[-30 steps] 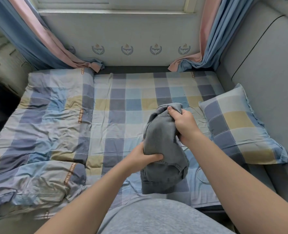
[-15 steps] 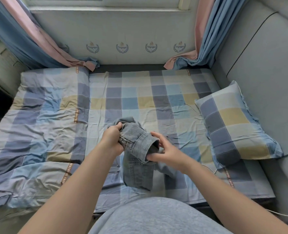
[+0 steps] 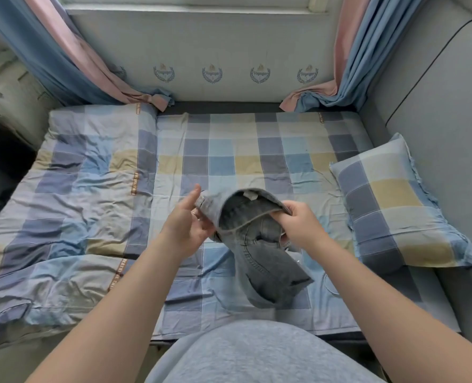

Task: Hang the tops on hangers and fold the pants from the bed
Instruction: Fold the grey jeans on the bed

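A pair of grey denim pants (image 3: 259, 261) hangs bunched above the checked bed sheet (image 3: 229, 161), waistband upward and spread open, the legs drooping toward the bed's near edge. My right hand (image 3: 298, 228) pinches the right side of the waistband. On the left side, my left hand (image 3: 186, 225) holds the waistband, its index finger raised and the other fingers tucked behind the denim. No tops or hangers are in view.
A checked pillow (image 3: 395, 208) lies at the right against a grey padded wall (image 3: 436, 106). A rumpled checked quilt (image 3: 63, 205) covers the bed's left half. Blue and pink curtains (image 3: 77, 64) hang at both far corners below the window sill.
The pants went from a bundle held in front of me to being spread open at the waistband. My hands have moved apart to the waistband's two sides.
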